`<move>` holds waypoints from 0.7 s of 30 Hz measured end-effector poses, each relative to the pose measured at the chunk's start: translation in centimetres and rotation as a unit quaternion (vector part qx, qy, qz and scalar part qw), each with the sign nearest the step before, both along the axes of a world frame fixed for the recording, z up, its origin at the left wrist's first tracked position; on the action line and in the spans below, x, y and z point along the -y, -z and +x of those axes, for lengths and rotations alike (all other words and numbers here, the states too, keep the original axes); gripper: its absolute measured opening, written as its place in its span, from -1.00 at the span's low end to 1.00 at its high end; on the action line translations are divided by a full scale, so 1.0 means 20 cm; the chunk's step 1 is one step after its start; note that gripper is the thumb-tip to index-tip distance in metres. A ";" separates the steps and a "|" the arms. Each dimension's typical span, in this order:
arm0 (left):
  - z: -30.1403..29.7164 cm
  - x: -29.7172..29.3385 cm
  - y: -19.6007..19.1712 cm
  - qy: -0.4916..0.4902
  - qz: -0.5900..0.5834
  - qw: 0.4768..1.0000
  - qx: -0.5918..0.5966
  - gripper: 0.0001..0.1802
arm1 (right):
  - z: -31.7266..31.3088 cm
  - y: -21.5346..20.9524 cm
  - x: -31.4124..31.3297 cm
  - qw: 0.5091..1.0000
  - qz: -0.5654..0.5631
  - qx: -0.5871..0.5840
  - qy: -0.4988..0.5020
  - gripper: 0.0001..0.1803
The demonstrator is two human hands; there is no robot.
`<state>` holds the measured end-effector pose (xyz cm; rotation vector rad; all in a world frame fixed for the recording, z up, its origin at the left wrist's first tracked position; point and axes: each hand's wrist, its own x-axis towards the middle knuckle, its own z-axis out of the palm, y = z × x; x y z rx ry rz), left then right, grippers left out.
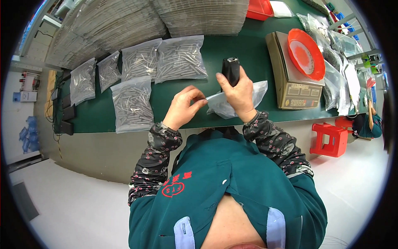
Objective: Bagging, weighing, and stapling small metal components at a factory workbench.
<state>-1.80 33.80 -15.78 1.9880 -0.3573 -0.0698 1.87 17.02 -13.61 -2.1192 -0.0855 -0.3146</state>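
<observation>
My right hand (238,94) grips a black handheld tool (231,69), upright, over a clear plastic bag (257,92) lying on the green table (244,50). My left hand (184,106) pinches the bag's left edge between thumb and fingers. The bag looks nearly empty and is partly hidden under my right hand.
Several clear bags filled with small metal pins (180,58) lie to the left on the table. A weighing scale (294,79) with an orange dish (306,54) stands at the right. Stacked trays (124,23) fill the back. A red stool (329,139) stands on the floor at right.
</observation>
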 end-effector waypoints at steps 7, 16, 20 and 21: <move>-0.03 0.02 0.05 -0.056 -0.044 0.994 0.077 -0.88 | -0.08 0.02 -0.17 0.996 -0.040 0.046 -0.065 -0.62; -0.18 0.00 0.25 -0.185 -0.113 0.976 -0.035 -0.80 | 0.06 0.06 -0.09 0.989 0.062 -0.075 -0.110 -0.55; -0.22 0.12 0.32 -0.099 -0.070 0.986 -0.115 -0.19 | 0.32 -0.03 0.09 0.977 0.085 -0.143 -0.137 -0.39; -0.22 0.16 0.37 -0.089 -0.054 0.990 -0.100 -0.12 | 0.40 -0.06 0.15 0.978 0.015 -0.184 -0.095 -0.39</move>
